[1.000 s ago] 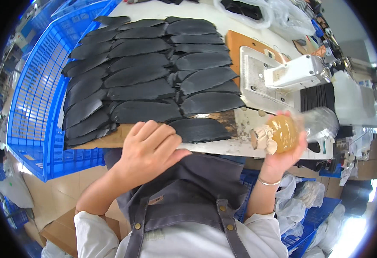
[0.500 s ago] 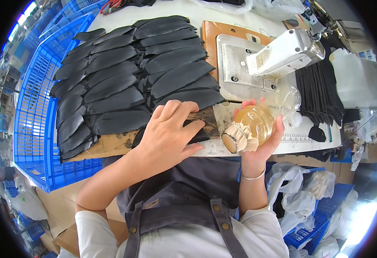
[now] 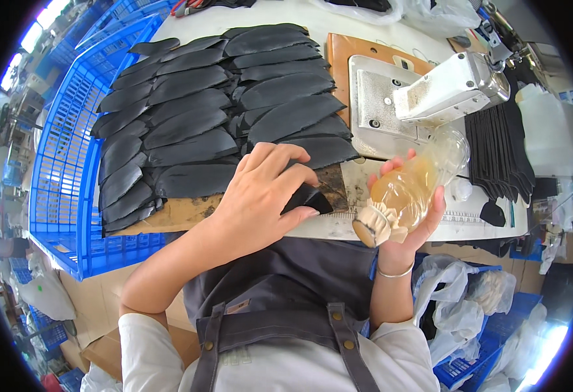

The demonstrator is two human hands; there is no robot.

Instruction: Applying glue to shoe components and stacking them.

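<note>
Black leather pieces (image 3: 221, 124), curved and pointed like leaves, lie fanned in overlapping rows on a brown board (image 3: 188, 212) that rests on the white worktable (image 3: 280, 19). Left of the board stands a large blue slatted crate (image 3: 64, 163). To the right sits a white sewing machine (image 3: 450, 88) over its grey metal plate (image 3: 371, 104), and beyond it a stack of narrow black strips (image 3: 499, 153) hangs toward the table edge. White plastic bags (image 3: 469, 294) bulge below the table on the right. Nearest the body, the left hand (image 3: 263, 196) curls its fingers down on one black piece (image 3: 309, 196) at the front edge of the board, pinching its end. The right hand (image 3: 410, 215) is wrapped around a clear plastic bottle (image 3: 414, 186) of amber liquid, tilted with its ribbed cap end toward the person, just beside the pinched piece.
</note>
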